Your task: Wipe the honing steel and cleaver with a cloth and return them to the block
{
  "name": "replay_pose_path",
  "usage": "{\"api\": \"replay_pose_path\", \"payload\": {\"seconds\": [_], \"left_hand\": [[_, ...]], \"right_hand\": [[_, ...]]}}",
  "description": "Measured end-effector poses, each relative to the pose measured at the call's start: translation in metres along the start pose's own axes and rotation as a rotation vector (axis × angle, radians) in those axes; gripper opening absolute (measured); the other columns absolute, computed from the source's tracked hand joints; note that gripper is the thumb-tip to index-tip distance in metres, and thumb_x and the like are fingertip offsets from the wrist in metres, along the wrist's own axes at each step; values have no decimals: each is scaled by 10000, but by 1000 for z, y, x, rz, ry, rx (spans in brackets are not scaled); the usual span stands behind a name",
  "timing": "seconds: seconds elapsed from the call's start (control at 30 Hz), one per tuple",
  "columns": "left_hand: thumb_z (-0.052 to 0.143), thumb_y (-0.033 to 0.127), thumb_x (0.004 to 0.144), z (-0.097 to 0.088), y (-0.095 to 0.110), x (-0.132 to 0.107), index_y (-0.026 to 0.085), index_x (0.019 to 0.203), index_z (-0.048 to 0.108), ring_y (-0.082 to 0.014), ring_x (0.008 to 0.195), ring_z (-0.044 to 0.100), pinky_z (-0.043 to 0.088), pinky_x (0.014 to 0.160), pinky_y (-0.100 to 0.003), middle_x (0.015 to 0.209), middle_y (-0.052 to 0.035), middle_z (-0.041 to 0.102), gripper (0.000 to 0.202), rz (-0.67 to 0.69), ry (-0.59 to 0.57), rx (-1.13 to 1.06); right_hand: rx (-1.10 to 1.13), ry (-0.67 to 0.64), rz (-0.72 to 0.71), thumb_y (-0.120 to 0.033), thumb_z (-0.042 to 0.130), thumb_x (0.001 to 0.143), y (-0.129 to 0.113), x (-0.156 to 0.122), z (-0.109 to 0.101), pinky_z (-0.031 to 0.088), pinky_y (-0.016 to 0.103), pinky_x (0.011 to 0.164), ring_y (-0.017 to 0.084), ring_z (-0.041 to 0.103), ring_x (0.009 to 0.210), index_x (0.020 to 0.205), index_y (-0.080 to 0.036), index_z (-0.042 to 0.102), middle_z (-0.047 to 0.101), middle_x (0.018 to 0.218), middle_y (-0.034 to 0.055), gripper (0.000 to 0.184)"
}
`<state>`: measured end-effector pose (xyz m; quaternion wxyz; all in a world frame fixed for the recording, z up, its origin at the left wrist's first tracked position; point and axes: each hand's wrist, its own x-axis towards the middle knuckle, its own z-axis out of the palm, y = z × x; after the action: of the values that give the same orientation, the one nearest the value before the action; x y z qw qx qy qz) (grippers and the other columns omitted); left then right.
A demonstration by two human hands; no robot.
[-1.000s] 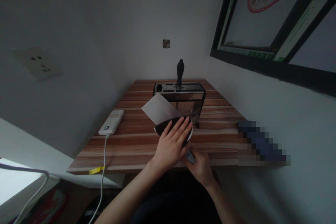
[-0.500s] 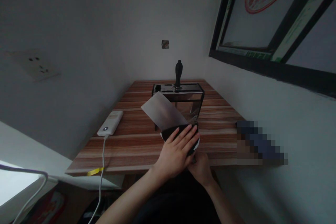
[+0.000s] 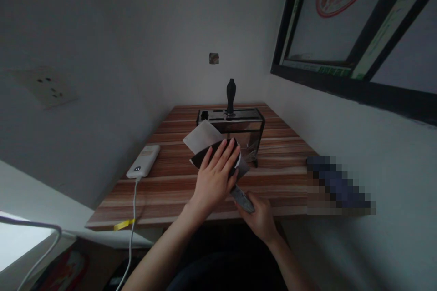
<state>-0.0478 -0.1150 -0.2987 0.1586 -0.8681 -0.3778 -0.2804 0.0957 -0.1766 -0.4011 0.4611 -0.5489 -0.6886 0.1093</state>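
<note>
A wide cleaver (image 3: pixel 202 135) is held tilted over the near part of the table, its pale rectangular blade pointing up and left. My right hand (image 3: pixel 261 218) is closed around the end of its grey handle (image 3: pixel 243 198). My left hand (image 3: pixel 213 179) lies flat across the blade with fingers stretched and slightly apart, pressing a black sheet (image 3: pixel 201 158) with a torn white edge against the metal. Whether the sheet is folded around the blade, I cannot tell. Behind the cleaver stands a black-framed knife rack (image 3: pixel 239 120), with a dark knife handle (image 3: pixel 231 95) rising from its top.
A white power bank (image 3: pixel 143 162) with a white cable (image 3: pixel 134 204) lies on the left of the wood-grain table (image 3: pixel 170 191). Yellow tape (image 3: pixel 123 224) marks the front edge. A blurred-out dark object (image 3: pixel 337 182) is at the right edge. Walls enclose both sides.
My left hand and the black sheet have slid up and left along the blade, away from the handle. The lower blade and the grey handle now show. My right hand stays near the same spot.
</note>
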Motion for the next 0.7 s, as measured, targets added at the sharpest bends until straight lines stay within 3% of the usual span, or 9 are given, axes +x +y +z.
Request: {"api": "replay_pose_path", "payload": {"seconds": [0.47,0.7], "left_hand": [[369,245,927,-12,-47,23,201,1446,250,-216,1407,155,138,1132,-456,1512,-54,242,534,-169,139,34],[349,259,930,-15,-53,27,199,1442,261,-213,1408,149,135,1133,-462,1518,-67,225,523,-230,182,6]], "right_hand": [[6,-11,16,-266,563,804,0,-2,1,378,208,508,108,510,480,652,-196,512,550,540,-14,174],[11,-18,10,-256,556,807,1,-2,2,371,207,510,108,510,481,650,-201,493,546,545,-13,178]]}}
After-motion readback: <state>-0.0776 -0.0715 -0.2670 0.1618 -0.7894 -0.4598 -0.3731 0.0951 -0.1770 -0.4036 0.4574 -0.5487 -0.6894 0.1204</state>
